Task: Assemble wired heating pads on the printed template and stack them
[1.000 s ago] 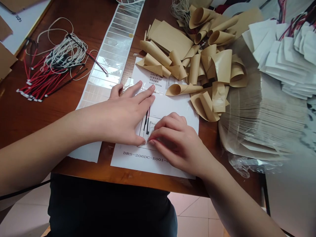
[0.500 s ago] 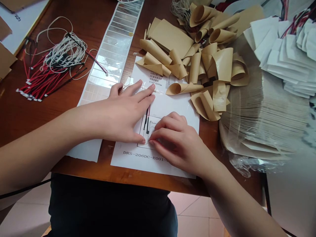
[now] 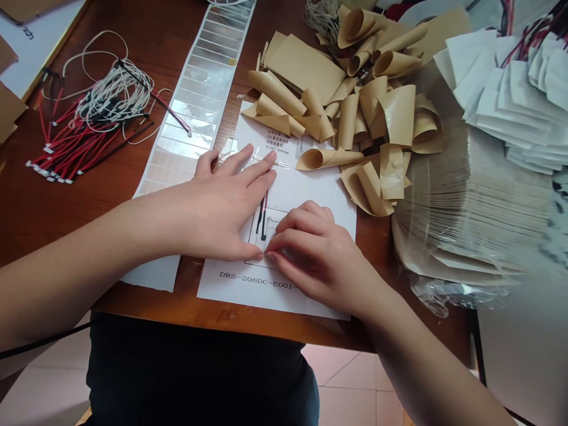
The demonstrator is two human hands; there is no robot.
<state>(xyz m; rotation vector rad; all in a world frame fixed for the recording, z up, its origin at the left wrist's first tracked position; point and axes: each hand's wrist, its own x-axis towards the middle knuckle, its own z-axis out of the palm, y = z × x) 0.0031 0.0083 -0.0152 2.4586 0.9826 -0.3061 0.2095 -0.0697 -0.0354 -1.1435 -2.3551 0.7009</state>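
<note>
My left hand (image 3: 222,207) lies flat on a white printed sheet (image 3: 310,189), fingers stretched out, pressing down beside a short red and black wire pair (image 3: 262,216). My right hand (image 3: 310,254) rests just right of the wires with its fingers curled and fingertips pressed onto a clear square film (image 3: 271,228) that lies over the sheet's drawn box. Thumb of the left and fingertips of the right nearly meet at the box's lower edge. What sits under the right fingers is hidden.
A strip of silver labels (image 3: 199,100) runs along the left of the sheet. A bundle of red, black and white wires (image 3: 89,118) lies far left. Curled brown backing papers (image 3: 355,100) pile behind. Stacked clear films (image 3: 470,201) and white pads (image 3: 510,100) fill the right.
The right fingertips have slid a little to the left along the film toward the left thumb. The left hand stays flat in place.
</note>
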